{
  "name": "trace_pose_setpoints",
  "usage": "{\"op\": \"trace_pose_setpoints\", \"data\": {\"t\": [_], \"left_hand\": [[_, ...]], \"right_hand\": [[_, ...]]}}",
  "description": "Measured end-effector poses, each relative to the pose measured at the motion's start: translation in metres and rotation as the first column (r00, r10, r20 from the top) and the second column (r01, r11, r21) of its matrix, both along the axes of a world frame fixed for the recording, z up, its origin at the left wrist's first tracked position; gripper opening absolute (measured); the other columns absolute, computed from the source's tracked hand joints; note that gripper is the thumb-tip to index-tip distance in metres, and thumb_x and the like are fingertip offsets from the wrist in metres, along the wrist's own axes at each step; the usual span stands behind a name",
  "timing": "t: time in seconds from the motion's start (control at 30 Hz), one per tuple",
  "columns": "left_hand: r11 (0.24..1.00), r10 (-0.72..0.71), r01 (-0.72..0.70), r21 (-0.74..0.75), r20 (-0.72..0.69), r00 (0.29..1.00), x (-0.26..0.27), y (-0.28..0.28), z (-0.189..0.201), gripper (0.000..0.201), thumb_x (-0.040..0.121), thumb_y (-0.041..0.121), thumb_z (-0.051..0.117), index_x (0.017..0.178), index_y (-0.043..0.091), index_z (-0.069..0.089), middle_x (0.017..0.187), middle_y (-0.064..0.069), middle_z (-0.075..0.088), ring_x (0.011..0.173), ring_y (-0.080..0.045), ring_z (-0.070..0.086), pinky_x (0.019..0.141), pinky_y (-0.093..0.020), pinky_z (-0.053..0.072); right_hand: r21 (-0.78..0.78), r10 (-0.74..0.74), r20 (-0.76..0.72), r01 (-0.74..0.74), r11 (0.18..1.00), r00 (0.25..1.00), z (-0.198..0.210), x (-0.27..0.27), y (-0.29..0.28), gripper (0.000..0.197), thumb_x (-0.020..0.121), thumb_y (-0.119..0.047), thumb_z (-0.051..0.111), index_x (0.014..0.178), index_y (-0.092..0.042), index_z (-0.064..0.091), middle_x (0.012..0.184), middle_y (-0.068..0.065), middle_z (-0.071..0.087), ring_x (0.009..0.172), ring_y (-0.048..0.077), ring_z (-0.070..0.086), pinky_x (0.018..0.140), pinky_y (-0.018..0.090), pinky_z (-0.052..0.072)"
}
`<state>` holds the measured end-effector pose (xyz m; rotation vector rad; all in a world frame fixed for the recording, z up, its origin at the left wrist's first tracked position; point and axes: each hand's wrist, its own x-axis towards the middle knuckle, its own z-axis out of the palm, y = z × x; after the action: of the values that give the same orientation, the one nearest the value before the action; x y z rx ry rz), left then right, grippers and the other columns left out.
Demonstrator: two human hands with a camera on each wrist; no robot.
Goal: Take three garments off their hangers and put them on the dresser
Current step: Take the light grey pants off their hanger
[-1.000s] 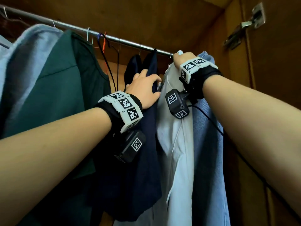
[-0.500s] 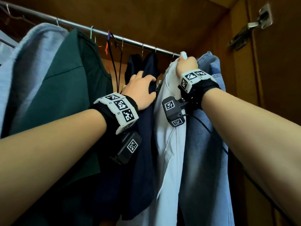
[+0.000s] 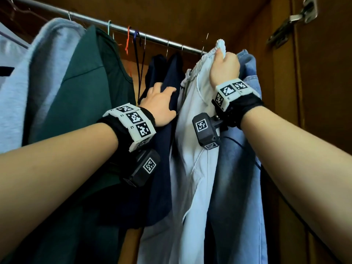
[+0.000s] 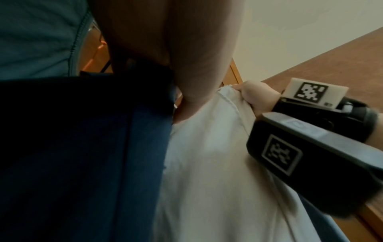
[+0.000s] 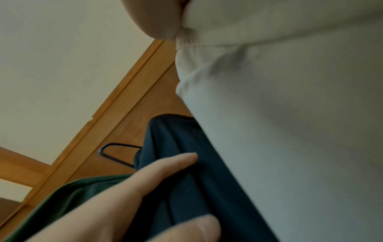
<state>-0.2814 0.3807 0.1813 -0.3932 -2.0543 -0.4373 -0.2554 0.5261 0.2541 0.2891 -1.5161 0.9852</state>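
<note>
White trousers (image 3: 194, 130) hang at the right end of the closet rod (image 3: 95, 20). My right hand (image 3: 224, 67) grips their elastic waistband at the top, and a bunch of white cloth pokes up above the fist. The left wrist view shows the right hand (image 4: 257, 96) on the trousers (image 4: 207, 163). My left hand (image 3: 162, 103) presses flat on the navy garment (image 3: 163, 159) beside them. Its fingers (image 5: 161, 167) lie straight on the navy cloth (image 5: 186, 163). The trousers' hanger is hidden.
A green shirt (image 3: 76, 92) and a grey hoodie (image 3: 38, 63) hang to the left. Blue denim (image 3: 240, 178) hangs right of the trousers, against the wardrobe wall. Thin empty hangers (image 3: 139, 54) dangle mid-rod. A door hinge (image 3: 293, 20) is at the upper right.
My right hand has bunched the white waistband tighter, so a tuft now sticks up above the fist. My left hand stays on the navy garment.
</note>
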Motion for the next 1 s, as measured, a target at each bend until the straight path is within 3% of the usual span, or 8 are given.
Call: {"op": "trace_pose_setpoints", "data": {"t": [0.07, 0.13, 0.23, 0.3, 0.37, 0.47, 0.67, 1.0], "left_hand": [[0.999, 0.048, -0.048, -0.002, -0.029, 0.998, 0.007, 0.002, -0.014, 0.068, 0.083, 0.024, 0.06, 0.144, 0.024, 0.029, 0.153, -0.013, 0.016, 0.142, -0.032, 0.016, 0.114, -0.048, 0.026], [0.996, 0.092, -0.093, -0.013, -0.05, 0.995, 0.018, 0.005, -0.033, 0.068, 0.082, 0.023, 0.061, 0.143, 0.024, 0.031, 0.155, -0.013, 0.012, 0.144, -0.031, 0.011, 0.115, -0.048, 0.022], [0.992, 0.126, -0.126, -0.006, -0.036, 0.991, 0.034, 0.007, -0.063, 0.07, 0.082, 0.021, 0.062, 0.144, 0.022, 0.03, 0.157, -0.013, 0.006, 0.146, -0.03, 0.005, 0.118, -0.049, 0.017], [0.988, 0.155, -0.155, -0.011, -0.001, 0.988, 0.045, 0.01, -0.084, 0.071, 0.082, 0.02, 0.061, 0.145, 0.019, 0.028, 0.157, -0.014, 0.003, 0.147, -0.031, 0.004, 0.119, -0.05, 0.014], [0.986, 0.168, -0.168, -0.016, 0.025, 0.985, 0.054, 0.012, -0.103, 0.071, 0.082, 0.02, 0.061, 0.145, 0.017, 0.028, 0.158, -0.014, 0.002, 0.147, -0.032, 0.004, 0.119, -0.051, 0.014], [0.987, 0.162, -0.163, 0.001, 0.103, 0.982, 0.072, 0.016, -0.132, 0.071, 0.083, 0.021, 0.061, 0.145, 0.014, 0.028, 0.157, -0.015, 0.005, 0.146, -0.032, 0.007, 0.118, -0.051, 0.017], [0.99, 0.136, -0.143, 0.008, 0.267, 0.954, 0.115, 0.019, -0.184, 0.071, 0.084, 0.022, 0.06, 0.145, 0.013, 0.025, 0.157, -0.014, 0.005, 0.145, -0.032, 0.008, 0.116, -0.05, 0.02], [0.999, -0.01, -0.01, 0.053, 0.357, 0.934, 0.214, -0.019, -0.237, 0.067, 0.086, 0.021, 0.057, 0.145, 0.02, 0.026, 0.155, -0.01, 0.011, 0.143, -0.031, 0.015, 0.113, -0.049, 0.024]], "right_hand": [[-0.011, 0.04, -0.017, -0.04, 0.999, 0.999, -0.023, 0.006, 0.006, 0.039, 0.101, -0.032, 0.03, 0.106, -0.005, 0.058, 0.079, 0.0, 0.054, 0.086, 0.02, 0.051, 0.088, 0.033, 0.045], [-0.009, 0.061, -0.015, -0.061, 0.998, 0.998, -0.047, 0.014, 0.014, 0.04, 0.101, -0.032, 0.03, 0.105, -0.004, 0.058, 0.084, 0.0, 0.054, 0.086, 0.017, 0.049, 0.083, 0.031, 0.044], [0.002, 0.006, 0.012, -0.006, 1.0, 1.0, -0.081, 0.028, 0.023, 0.039, 0.101, -0.031, 0.03, 0.067, -0.018, 0.043, 0.09, 0.004, 0.049, 0.084, 0.016, 0.044, 0.067, 0.024, 0.031], [0.011, 0.002, 0.049, -0.002, 1.0, 0.999, -0.103, 0.039, 0.028, 0.043, 0.101, -0.029, 0.03, 0.058, -0.022, 0.028, 0.084, 0.002, 0.048, 0.081, 0.016, 0.042, 0.058, 0.02, 0.021], [0.03, 0.013, 0.085, -0.015, 0.999, 0.996, -0.123, 0.048, 0.031, 0.044, 0.101, -0.028, 0.03, 0.057, -0.023, 0.025, 0.068, -0.004, 0.041, 0.068, 0.012, 0.04, 0.057, 0.024, 0.025], [0.062, 0.012, 0.142, -0.021, 0.998, 0.99, -0.153, 0.067, 0.033, 0.045, 0.101, -0.027, 0.03, 0.056, -0.021, 0.026, 0.061, -0.008, 0.031, 0.054, 0.005, 0.029, 0.047, 0.012, 0.031], [0.093, 0.02, 0.205, -0.039, 0.995, 0.979, -0.202, 0.115, 0.027, 0.046, 0.101, -0.028, 0.031, 0.056, -0.021, 0.025, 0.06, -0.008, 0.03, 0.054, 0.004, 0.029, 0.047, 0.01, 0.031], [0.018, 0.128, 0.178, -0.134, 0.991, 0.976, -0.274, 0.227, 0.002, 0.047, 0.099, -0.023, 0.038, 0.055, -0.022, 0.022, 0.056, -0.008, 0.026, 0.051, 0.003, 0.024, 0.046, 0.015, 0.026]]}}
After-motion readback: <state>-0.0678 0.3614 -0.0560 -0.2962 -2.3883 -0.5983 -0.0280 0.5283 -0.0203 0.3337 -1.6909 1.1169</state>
